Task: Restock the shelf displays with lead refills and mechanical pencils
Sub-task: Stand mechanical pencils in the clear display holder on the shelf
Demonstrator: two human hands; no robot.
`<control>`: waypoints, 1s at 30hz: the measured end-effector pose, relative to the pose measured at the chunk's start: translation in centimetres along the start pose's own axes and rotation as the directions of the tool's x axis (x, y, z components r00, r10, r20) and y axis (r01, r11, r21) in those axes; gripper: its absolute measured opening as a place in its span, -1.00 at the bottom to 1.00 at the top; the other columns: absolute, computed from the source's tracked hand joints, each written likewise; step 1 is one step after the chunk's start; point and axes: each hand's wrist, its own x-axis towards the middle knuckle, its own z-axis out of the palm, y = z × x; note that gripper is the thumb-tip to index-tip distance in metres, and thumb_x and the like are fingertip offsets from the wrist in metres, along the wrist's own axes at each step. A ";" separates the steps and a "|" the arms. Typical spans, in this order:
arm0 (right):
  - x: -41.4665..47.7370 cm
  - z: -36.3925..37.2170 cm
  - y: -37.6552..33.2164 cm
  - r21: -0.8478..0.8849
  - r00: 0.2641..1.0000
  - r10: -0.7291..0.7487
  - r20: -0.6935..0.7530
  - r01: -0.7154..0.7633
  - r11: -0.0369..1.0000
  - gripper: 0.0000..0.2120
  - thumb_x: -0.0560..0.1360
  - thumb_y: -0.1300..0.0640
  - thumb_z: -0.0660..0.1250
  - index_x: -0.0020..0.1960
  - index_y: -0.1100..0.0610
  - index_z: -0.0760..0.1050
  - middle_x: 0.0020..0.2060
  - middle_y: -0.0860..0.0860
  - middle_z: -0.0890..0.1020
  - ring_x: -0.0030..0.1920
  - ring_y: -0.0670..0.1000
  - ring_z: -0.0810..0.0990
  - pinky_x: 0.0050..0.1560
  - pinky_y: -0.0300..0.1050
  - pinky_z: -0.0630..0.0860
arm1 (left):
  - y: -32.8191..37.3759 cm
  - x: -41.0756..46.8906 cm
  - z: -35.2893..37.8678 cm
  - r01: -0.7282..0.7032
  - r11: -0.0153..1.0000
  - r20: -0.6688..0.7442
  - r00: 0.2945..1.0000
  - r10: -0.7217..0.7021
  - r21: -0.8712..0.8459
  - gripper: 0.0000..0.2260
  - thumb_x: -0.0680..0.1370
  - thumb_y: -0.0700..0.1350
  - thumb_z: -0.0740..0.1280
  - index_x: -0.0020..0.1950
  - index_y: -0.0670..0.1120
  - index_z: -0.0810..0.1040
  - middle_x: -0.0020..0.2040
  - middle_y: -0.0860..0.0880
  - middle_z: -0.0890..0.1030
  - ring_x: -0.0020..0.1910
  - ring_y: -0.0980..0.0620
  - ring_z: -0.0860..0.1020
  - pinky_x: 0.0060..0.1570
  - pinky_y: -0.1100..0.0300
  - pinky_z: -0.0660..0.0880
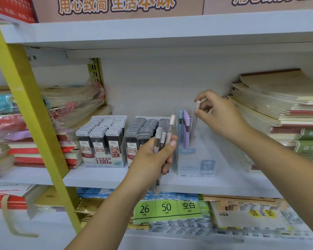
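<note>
**Pink pencil (195,120) held upright in a clear display box (197,161)**

White shelf (98,177) in a stationery shop, seen from the head of the person stocking it. The right hand (219,114) reaches in from the right. Its grip is clamped on the top of the pink pencil, pinched between thumb and fingertips. The pencil stands almost upright with its lower part inside the clear display box, just right of a few purple and blue pencils (185,127) standing in the same box.

The left hand (152,156) is in front of the box's left side. Its grip is wrapped round a bundle of pencils (163,139) in grey, white and pink, which poke out above and below the fist.

Left of the box, two trays of lead refills (101,139) stand side by side, their small dark cases packed in rows. Stacks of notebooks (269,98) fill the shelf on the right, and more wrapped ones lie beyond a yellow post (25,87) on the left.
</note>
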 end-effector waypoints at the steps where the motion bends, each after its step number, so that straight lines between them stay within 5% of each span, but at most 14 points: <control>1: -0.1 0.3 0.1 -0.005 1.000 -0.006 0.010 0.006 1.000 -0.78 0.47 0.13 0.40 0.03 -0.08 0.42 -0.25 -0.10 0.62 -0.18 -0.07 0.58 -0.23 -0.26 0.41 | 0.0 0.0 0.0 0.002 1.000 0.000 1.000 -0.002 0.003 -0.87 0.63 -0.03 0.33 0.11 0.06 0.64 -0.41 0.09 0.50 -0.50 0.12 0.39 -0.46 0.30 0.40; 8: -0.5 1.5 0.4 -0.060 0.997 -0.031 0.064 0.035 0.998 -0.70 0.49 0.12 0.40 0.00 -0.14 0.30 -0.27 -0.13 0.59 -0.18 -0.09 0.53 -0.26 -0.14 0.40 | -0.4 0.0 -0.5 0.004 0.999 0.018 1.000 -0.005 0.054 -0.92 0.61 0.06 0.35 -0.01 0.15 0.64 -0.38 0.13 0.50 -0.47 0.11 0.40 -0.47 0.31 0.39; 13: -0.1 1.8 0.6 -0.298 0.995 -0.079 0.062 0.094 0.950 -0.83 0.50 0.07 0.40 0.06 0.04 0.50 -0.16 -0.04 0.60 -0.05 -0.03 0.34 -0.17 -0.10 0.26 | -0.5 -0.2 -0.4 0.015 0.999 0.050 0.999 -0.017 0.040 -0.87 0.61 0.08 0.33 0.07 0.10 0.62 -0.32 0.13 0.52 -0.41 0.11 0.41 -0.37 0.27 0.43; 16: -0.3 1.2 -0.2 -0.333 0.997 -0.038 0.060 0.056 0.941 -0.84 0.53 0.07 0.35 0.09 0.08 0.55 -0.08 0.01 0.58 0.02 0.06 0.40 -0.08 -0.12 0.28 | -0.3 -0.2 -0.4 0.033 0.999 0.057 0.998 -0.034 0.016 -0.85 0.64 0.01 0.30 0.14 0.02 0.60 -0.31 0.12 0.55 -0.42 0.12 0.42 -0.37 0.25 0.40; 19: -2.2 0.3 -2.4 -0.101 0.992 -0.021 -0.125 0.008 0.995 -0.94 0.55 0.10 0.33 -0.04 0.04 0.58 -0.18 -0.10 0.55 -0.06 0.01 0.50 -0.11 -0.24 0.29 | 0.1 -0.3 -0.3 0.022 1.000 0.079 0.997 -0.022 -0.001 -0.86 0.62 0.01 0.32 0.10 0.04 0.64 -0.31 0.09 0.57 -0.42 0.11 0.43 -0.38 0.21 0.38; 21: -3.8 -0.2 -4.5 0.271 0.994 0.109 0.005 -0.106 0.957 -0.97 0.52 0.03 0.36 -0.08 -0.05 0.58 -0.22 -0.11 0.64 -0.11 -0.06 0.60 -0.10 -0.29 0.42 | 0.3 -0.3 0.0 0.000 1.000 0.096 0.995 -0.001 0.003 -0.88 0.61 0.00 0.33 0.05 0.07 0.66 -0.30 0.05 0.58 -0.42 0.09 0.43 -0.36 0.18 0.38; 23: -5.0 -0.2 -6.0 0.525 0.962 0.159 0.223 -0.256 0.812 -0.83 0.48 0.02 0.41 0.08 -0.06 0.57 -0.20 -0.05 0.70 -0.11 -0.11 0.65 -0.04 -0.27 0.52 | 0.3 -0.2 0.4 -0.016 1.000 0.117 0.993 0.013 0.024 -0.88 0.62 -0.01 0.34 0.08 0.01 0.64 -0.30 0.03 0.59 -0.41 0.07 0.43 -0.31 0.11 0.39; 26: -5.5 -0.1 -6.5 0.643 0.944 0.197 0.265 -0.326 0.694 -0.73 0.49 0.18 0.41 0.19 0.07 0.53 -0.22 0.06 0.72 -0.21 -0.10 0.65 -0.25 -0.33 0.51 | 0.4 -0.4 0.7 -0.020 0.999 0.143 0.990 0.014 0.039 -0.79 0.59 0.05 0.34 0.11 -0.05 0.59 -0.28 0.02 0.62 -0.41 0.07 0.46 -0.32 0.16 0.43; 30: -4.8 -1.1 -5.8 0.716 0.953 0.288 0.095 -0.267 0.645 -0.84 0.53 0.27 0.34 0.07 0.08 0.49 -0.27 0.06 0.70 -0.30 -0.03 0.65 -0.37 -0.27 0.50 | 0.4 -0.8 0.5 -0.005 0.999 0.142 0.990 -0.002 0.049 -0.82 0.59 0.09 0.30 -0.06 0.03 0.60 -0.29 -0.01 0.66 -0.44 0.08 0.52 -0.36 0.25 0.50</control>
